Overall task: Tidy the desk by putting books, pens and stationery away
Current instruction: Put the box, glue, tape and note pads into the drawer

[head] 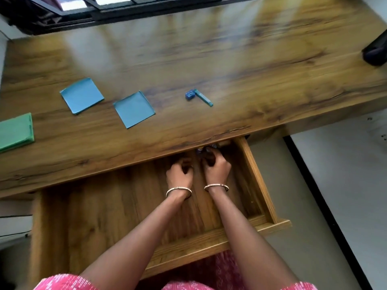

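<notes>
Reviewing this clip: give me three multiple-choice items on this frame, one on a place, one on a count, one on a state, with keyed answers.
1. Where are both hands?
A. On the green pad
B. Inside the drawer
C. On the sharpener

2. How many blue paper squares lie on the desk?
A. One
B. Two
C. Four

3. The drawer is:
A. Pulled open
B. Closed
C. Removed and on the floor

Answers:
1 B: left hand and right hand reach deep into the drawer.
2 B: one blue square, a second, on the desk.
3 A: its floor and side walls show.
</notes>
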A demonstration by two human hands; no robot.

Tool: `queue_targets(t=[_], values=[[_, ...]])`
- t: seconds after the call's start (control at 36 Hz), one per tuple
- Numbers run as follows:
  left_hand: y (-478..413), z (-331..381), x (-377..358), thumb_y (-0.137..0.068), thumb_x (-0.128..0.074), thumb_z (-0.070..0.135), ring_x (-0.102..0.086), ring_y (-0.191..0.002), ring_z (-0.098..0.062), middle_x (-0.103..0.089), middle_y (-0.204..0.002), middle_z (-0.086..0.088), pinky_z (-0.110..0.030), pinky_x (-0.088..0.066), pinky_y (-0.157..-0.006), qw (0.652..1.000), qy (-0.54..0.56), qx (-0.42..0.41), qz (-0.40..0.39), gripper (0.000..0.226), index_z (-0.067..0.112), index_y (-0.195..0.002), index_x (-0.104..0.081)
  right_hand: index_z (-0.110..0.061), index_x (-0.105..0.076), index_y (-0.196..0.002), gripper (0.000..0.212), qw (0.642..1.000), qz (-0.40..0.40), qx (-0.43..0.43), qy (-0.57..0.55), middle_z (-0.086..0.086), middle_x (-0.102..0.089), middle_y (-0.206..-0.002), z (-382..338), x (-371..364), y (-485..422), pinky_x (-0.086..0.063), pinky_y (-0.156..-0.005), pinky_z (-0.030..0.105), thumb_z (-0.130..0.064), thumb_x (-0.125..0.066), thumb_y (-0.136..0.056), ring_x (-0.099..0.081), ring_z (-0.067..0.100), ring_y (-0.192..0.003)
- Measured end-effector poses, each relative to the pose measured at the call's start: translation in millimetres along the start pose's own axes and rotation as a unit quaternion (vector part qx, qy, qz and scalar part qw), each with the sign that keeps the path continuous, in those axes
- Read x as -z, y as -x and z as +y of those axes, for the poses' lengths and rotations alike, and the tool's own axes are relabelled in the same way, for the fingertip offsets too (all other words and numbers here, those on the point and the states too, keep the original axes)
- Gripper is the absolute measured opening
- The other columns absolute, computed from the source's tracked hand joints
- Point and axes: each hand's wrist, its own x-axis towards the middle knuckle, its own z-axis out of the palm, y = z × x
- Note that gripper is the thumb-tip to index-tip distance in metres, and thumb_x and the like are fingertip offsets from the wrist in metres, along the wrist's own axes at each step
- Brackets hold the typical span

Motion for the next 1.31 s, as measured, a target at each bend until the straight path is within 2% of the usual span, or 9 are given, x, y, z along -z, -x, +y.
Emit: queue_targets(t=[0.14,0.22,0.31,0.44,0.53,0.72,1.0,1.19,1.31], values=[[6,3,5,-0.081,-0.062,0.011,-0.069,-0.095,-0.019,-0.075,-0.095,0.001,-0.027,-0.049,-0.084,1.000,0.017,0.004,0.000,0.023,0.022,-0.099,-0.071,-0.018,-0.072,-0.090,0.013,0.995,0.093,-0.007,-0.018,-0.005,-0.073,-0.082,-18,42,24,-0.053,-0.071,0.020,-0.015,-0.074,-0.078,-0.067,0.009,-0.073],[12,8,12,-0.083,-0.062,0.017,-0.069,-0.090,-0.018,-0.074,-0.094,0.004,-0.029,-0.052,-0.078,0.997,-0.031,-0.077,0.010,0.018,0.022,-0.098,-0.071,-0.020,-0.070,-0.088,0.005,0.986,0.159,0.041,-0.033,-0.009,-0.069,-0.082,-37,65,23,-0.052,-0.066,0.014,-0.020,-0.072,-0.083,-0.062,0.002,-0.071],[18,23,26,-0.084,-0.064,0.018,-0.066,-0.077,-0.005,-0.072,-0.087,0.013,-0.028,-0.054,-0.072,0.978,-0.043,-0.202,0.015,0.012,0.026,-0.092,-0.070,-0.018,-0.069,-0.091,0.006,0.982,0.161,0.095,-0.015,-0.009,-0.067,-0.086,-55,72,-4,-0.045,-0.070,0.006,-0.021,-0.068,-0.086,-0.059,0.002,-0.076],[4,53,49,-0.085,-0.066,0.013,-0.066,-0.080,-0.007,-0.072,-0.091,0.007,-0.021,-0.055,-0.073,0.952,-0.021,-0.294,0.082,0.013,0.019,-0.095,-0.070,-0.014,-0.072,-0.093,0.012,0.984,0.111,0.130,0.046,0.002,-0.071,-0.089,-78,62,-59,-0.050,-0.075,0.025,-0.022,-0.067,-0.086,-0.065,0.016,-0.080],[-14,76,60,-0.087,-0.065,0.016,-0.066,-0.074,-0.008,-0.073,-0.088,0.003,-0.007,-0.044,-0.064,0.952,-0.032,-0.285,0.107,0.011,0.020,-0.097,-0.070,-0.016,-0.072,-0.095,0.014,0.988,0.072,0.116,0.072,0.005,-0.073,-0.090,-90,50,-83,-0.050,-0.074,0.031,-0.024,-0.066,-0.086,-0.067,0.023,-0.083],[-83,107,62,-0.089,-0.059,0.026,-0.068,-0.085,-0.022,-0.071,-0.097,-0.003,-0.038,-0.055,-0.076,0.961,-0.094,-0.234,0.110,0.023,0.020,-0.111,-0.065,-0.019,-0.070,-0.107,0.026,0.987,0.007,0.085,0.136,0.007,-0.063,-0.105,-98,23,-121,-0.050,-0.084,0.036,-0.028,-0.068,-0.083,-0.061,0.028,-0.099],[-120,128,53,-0.089,-0.061,0.032,-0.059,-0.109,-0.030,-0.052,-0.128,-0.007,-0.039,-0.048,-0.088,0.969,-0.157,-0.182,0.059,0.042,0.017,-0.128,-0.054,-0.020,-0.075,-0.087,0.012,0.989,0.046,0.067,0.121,0.003,-0.066,-0.092,-96,21,-132,-0.046,-0.073,0.029,-0.028,-0.074,-0.078,-0.062,0.024,-0.089],[-120,131,53,-0.090,-0.061,0.033,-0.062,-0.099,-0.029,-0.055,-0.118,-0.007,-0.036,-0.048,-0.079,0.967,-0.159,-0.183,0.075,0.029,0.015,-0.113,-0.061,-0.015,-0.074,-0.085,0.007,0.991,0.093,0.084,0.038,0.002,-0.069,-0.083,-83,42,-104,-0.048,-0.069,0.027,-0.021,-0.074,-0.080,-0.061,0.015,-0.071],[-103,120,58,-0.086,-0.066,0.032,-0.063,-0.084,-0.022,-0.061,-0.104,-0.005,-0.034,-0.051,-0.072,0.962,-0.092,-0.235,0.103,0.024,0.016,-0.104,-0.065,-0.017,-0.074,-0.088,0.007,0.984,0.161,0.074,-0.013,-0.005,-0.067,-0.084,-66,70,-49,-0.043,-0.071,0.008,-0.019,-0.075,-0.082,-0.059,0.005,-0.074]])
